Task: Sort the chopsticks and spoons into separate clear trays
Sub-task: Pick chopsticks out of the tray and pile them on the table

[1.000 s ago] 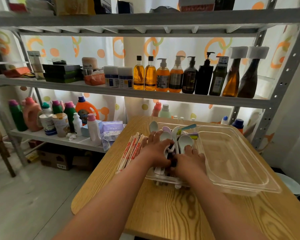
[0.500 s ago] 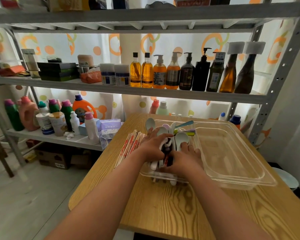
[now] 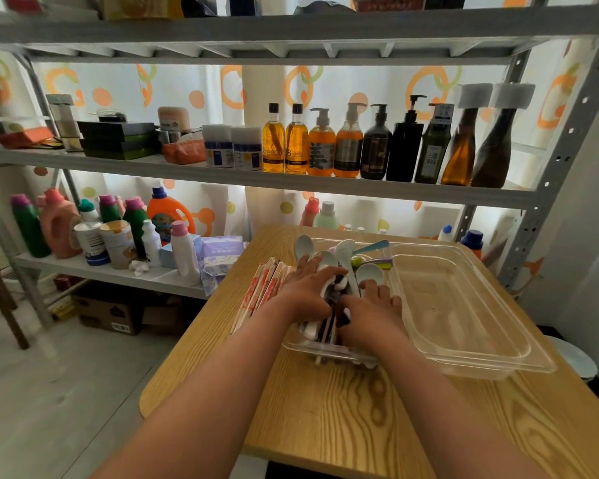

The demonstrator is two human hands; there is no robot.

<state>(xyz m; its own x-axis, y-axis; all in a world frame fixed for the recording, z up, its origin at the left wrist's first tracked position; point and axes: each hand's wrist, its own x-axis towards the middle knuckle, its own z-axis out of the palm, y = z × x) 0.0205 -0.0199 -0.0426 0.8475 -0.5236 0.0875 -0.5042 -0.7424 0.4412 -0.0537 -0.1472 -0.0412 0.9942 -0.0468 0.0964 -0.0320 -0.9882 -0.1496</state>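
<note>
A clear tray [image 3: 329, 352] on the wooden table holds a pile of pale spoons [image 3: 369, 273] and some coloured ones, with dark handles among them. Both my hands are inside it. My left hand [image 3: 308, 292] grips a bunch of spoons from the left, its thumb over a white spoon. My right hand [image 3: 372, 314] curls round the dark handles from the right, close against the left hand. Paper-wrapped chopsticks [image 3: 261, 293] lie in a bundle on the table just left of this tray. A second, larger clear tray [image 3: 463, 312] stands to the right with nothing in it.
The wooden table [image 3: 360, 409] has bare surface in front of the trays. A metal shelf rack [image 3: 222, 183] with many bottles stands right behind it. Detergent bottles and packets fill the low shelf [image 3: 118, 271] at the left. The floor lies to the left.
My two hands have closed in on each other around the spoon bunch inside the left tray. The trays and chopsticks have stayed where they were.
</note>
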